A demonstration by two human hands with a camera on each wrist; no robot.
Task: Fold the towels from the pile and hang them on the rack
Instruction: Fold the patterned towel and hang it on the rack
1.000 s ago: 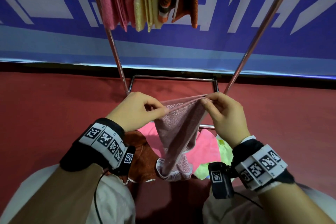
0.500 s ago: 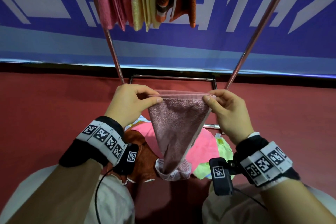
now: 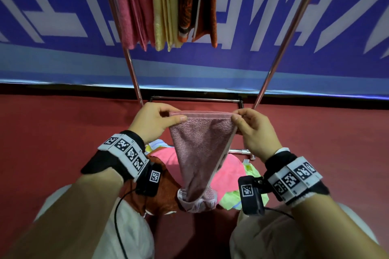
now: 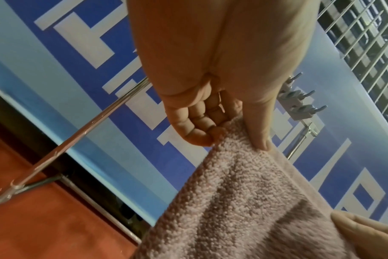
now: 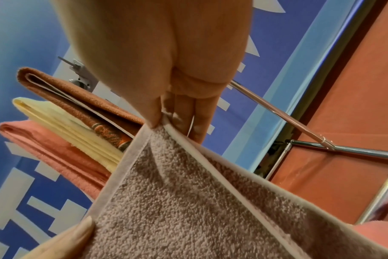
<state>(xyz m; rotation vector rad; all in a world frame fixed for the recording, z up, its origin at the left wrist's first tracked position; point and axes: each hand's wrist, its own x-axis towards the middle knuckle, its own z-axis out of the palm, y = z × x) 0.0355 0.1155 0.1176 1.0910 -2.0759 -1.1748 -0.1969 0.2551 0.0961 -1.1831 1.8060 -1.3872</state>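
Mauve terry is hanging between both hands: the dusty-pink towel is being held by its top hem, the left hand pinching one corner between thumb and curled fingers and the right hand pinching the other the same way, so the hem is running taut and level over the foot of the rack. Below it the cloth is tapering into a twisted tail, and its bunched lower end is lying at the near edge of the pile of pink, green and rust towels on the red floor. The step in hand looks to be opening the towel out for its first fold, and it is probably going best if both corners are rising together until the tail is clearing the pile and dropping straight, with a light shake letting the twist fall out. Each pinch seems to be wanted right at its corner, since the right wrist view is showing two hemmed edges meeting under the thumb; a slip there would likely be skewing the fold. Overhead the hung towels, pink, yellow and orange, are crowding the left upright, so the space to their right appears worth aiming for.
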